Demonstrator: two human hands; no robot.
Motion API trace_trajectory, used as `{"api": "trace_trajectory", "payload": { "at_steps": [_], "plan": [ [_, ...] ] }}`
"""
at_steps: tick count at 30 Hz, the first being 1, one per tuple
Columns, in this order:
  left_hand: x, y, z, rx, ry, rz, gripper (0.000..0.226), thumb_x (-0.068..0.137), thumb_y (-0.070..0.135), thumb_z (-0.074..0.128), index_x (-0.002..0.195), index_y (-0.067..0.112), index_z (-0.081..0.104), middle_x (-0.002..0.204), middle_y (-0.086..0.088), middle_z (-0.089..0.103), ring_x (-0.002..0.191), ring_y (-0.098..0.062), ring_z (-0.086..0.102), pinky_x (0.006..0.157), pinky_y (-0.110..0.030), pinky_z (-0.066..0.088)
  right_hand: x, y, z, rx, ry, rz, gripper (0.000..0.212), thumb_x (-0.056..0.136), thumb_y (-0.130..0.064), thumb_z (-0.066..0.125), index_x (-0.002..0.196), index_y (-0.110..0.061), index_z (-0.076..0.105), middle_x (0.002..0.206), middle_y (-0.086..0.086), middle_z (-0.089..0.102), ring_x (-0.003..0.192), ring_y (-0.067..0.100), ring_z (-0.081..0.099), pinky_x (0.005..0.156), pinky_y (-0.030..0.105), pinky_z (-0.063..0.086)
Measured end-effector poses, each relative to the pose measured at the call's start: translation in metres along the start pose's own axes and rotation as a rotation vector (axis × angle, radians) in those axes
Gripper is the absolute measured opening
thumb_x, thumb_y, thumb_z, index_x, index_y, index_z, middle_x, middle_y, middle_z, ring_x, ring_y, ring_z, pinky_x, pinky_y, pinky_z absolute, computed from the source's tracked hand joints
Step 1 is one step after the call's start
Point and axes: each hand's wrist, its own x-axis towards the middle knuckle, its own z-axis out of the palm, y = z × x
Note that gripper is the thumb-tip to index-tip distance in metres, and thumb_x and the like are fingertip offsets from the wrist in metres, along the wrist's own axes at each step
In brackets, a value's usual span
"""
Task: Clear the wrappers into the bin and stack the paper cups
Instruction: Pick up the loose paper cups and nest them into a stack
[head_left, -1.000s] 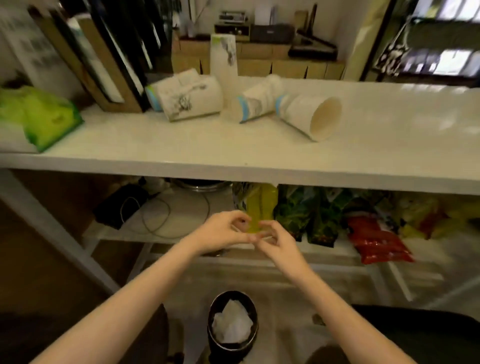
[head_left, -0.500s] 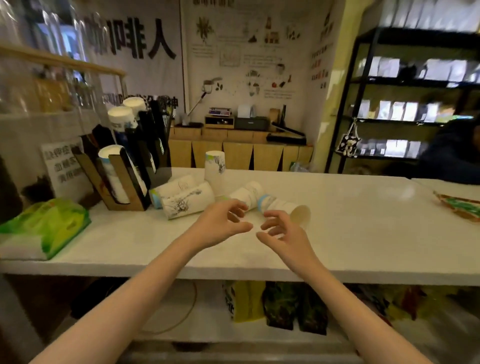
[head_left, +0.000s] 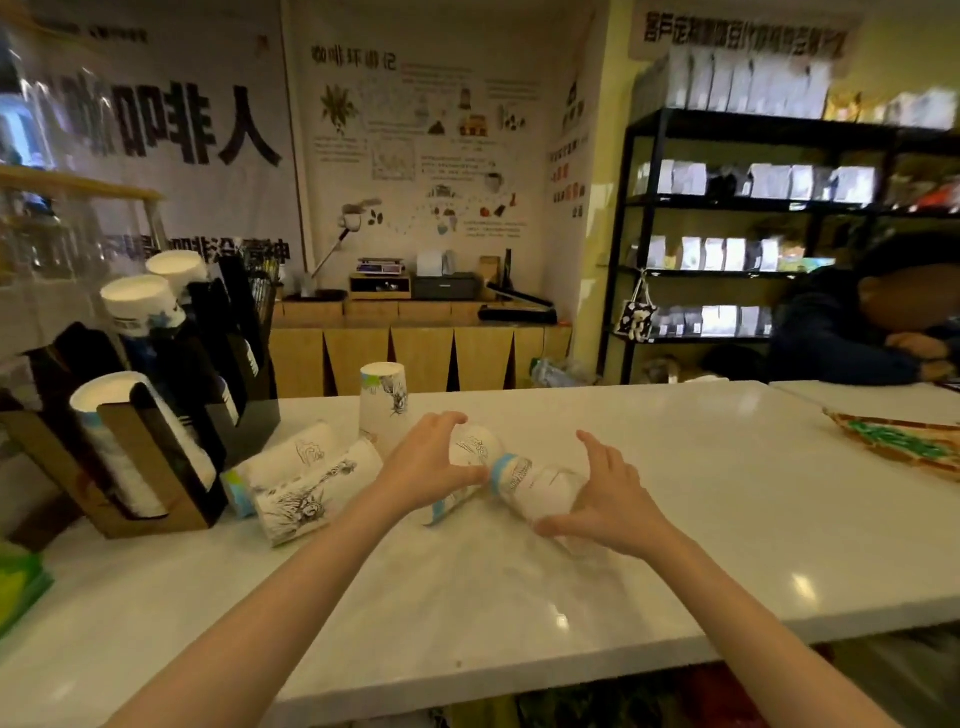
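Cup under left hand: a paper cup (head_left: 470, 447) is lying on its side on the white counter (head_left: 675, 519), its closed base facing the camera.
Cup under right hand: a second paper cup (head_left: 540, 486) with a blue band is lying on its side just beside the first, the two appearing to touch near the blue band.
Left hand: the left hand (head_left: 423, 465) is curling over the first cup, thumb below and fingers (head_left: 441, 418) arching over the top, gripping it.
Right hand: the right hand (head_left: 608, 499) is cupping around the far end of the second cup with fingers spread wide; whether it is pressing on the cup, I cannot tell.
Other cups: two printed cups (head_left: 306, 486) are lying side by side to the left, touching each other; one upside-down cup (head_left: 383, 397) is standing behind them.
Cup holder: a dark rack (head_left: 156, 467) at the counter's left is holding tilted sleeves of cups.
Wrappers: a green packet (head_left: 18, 584) is sitting at the left edge; another green-printed wrapper (head_left: 898, 441) is lying at the far right, well apart from the hands.
Background: a seated person (head_left: 852, 332) is leaning on the counter by black shelves (head_left: 644, 218).
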Motion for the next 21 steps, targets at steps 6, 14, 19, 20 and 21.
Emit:
{"api": "trace_trajectory", "payload": {
  "at_steps": [6,14,19,20,21],
  "plan": [
    [0.027,-0.025,0.038,0.242,-0.074,-0.095,0.087,0.072,0.047,0.064,0.14,0.016,0.02,0.144,-0.009,0.033,0.134,-0.026,0.028,0.107,-0.04,0.03,0.029,0.024,-0.002,0.245,-0.105,0.061,0.113,0.055,-0.036,0.081,0.143,-0.03,0.009,0.147,0.011,0.03,0.13,0.029,0.037,0.1,0.041,0.041],
    [0.05,-0.036,0.058,0.376,-0.017,-0.191,0.082,0.07,0.046,0.064,0.135,0.016,0.023,0.126,-0.009,0.051,0.113,-0.028,0.05,0.087,-0.038,0.044,0.092,0.015,-0.045,0.378,-0.05,-0.025,0.1,0.062,-0.033,0.08,0.141,-0.025,0.019,0.142,0.009,0.037,0.12,0.027,0.045,0.089,0.038,0.047],
    [0.065,-0.025,0.058,-0.041,0.133,-0.298,0.097,0.059,0.032,0.075,0.139,0.02,0.022,0.13,-0.007,0.046,0.116,-0.028,0.048,0.092,-0.04,0.045,0.121,0.008,-0.069,0.31,0.015,-0.127,0.096,0.063,-0.047,0.075,0.14,-0.02,0.025,0.135,0.006,0.047,0.109,0.022,0.05,0.086,0.037,0.047],
    [0.068,-0.023,0.059,-0.166,0.169,-0.304,0.099,0.055,0.03,0.077,0.138,0.021,0.024,0.129,-0.006,0.048,0.115,-0.026,0.049,0.092,-0.04,0.046,0.127,0.005,-0.074,0.32,0.036,-0.142,0.095,0.063,-0.049,0.074,0.14,-0.02,0.026,0.133,0.006,0.048,0.106,0.02,0.049,0.083,0.036,0.047],
    [0.069,-0.021,0.062,-0.291,0.202,-0.296,0.099,0.051,0.029,0.079,0.136,0.023,0.029,0.126,-0.005,0.051,0.113,-0.024,0.05,0.091,-0.041,0.047,0.131,0.002,-0.081,0.337,0.06,-0.162,0.094,0.063,-0.05,0.073,0.14,-0.02,0.028,0.133,0.006,0.049,0.105,0.02,0.049,0.082,0.036,0.046]
  ]
}}
